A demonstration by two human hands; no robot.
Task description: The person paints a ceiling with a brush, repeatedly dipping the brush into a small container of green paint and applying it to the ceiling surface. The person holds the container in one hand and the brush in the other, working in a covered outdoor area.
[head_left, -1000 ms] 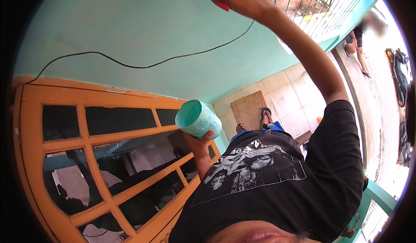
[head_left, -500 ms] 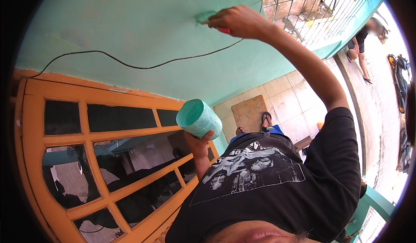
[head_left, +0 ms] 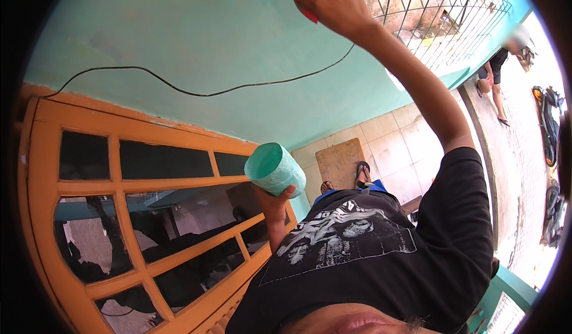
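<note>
Your left hand (head_left: 275, 206) wraps the pot (head_left: 285, 176) low down, thumb up its side, and that one grip looks like all that carries it. The pot hangs between your shirt (head_left: 369, 280) and the door (head_left: 114, 187), its mouth tipped to your left. If your wrist rolls further, anything inside could run over the rim onto the door or the tiles (head_left: 405, 131). The smeared outside may be slick too — a slack thumb could let the pot slide.

Your right hand (head_left: 333, 3) is up at the top edge of the view, fingers closed on a tool (head_left: 307, 15) with a red part showing under the palm. Its far end is out of sight, so I cannot tell whether it touches the wall (head_left: 179, 36). The cord (head_left: 202, 94) sags across that wall and runs up toward your wrist — a low sweep might snag or smear it. Your feet (head_left: 363, 173) are at the edge of the board (head_left: 339, 158), so a long lean could cost you balance.

The pot is teal inside, with paler streaks outside. I can make out no liquid line, so how full it is I cannot tell
</note>
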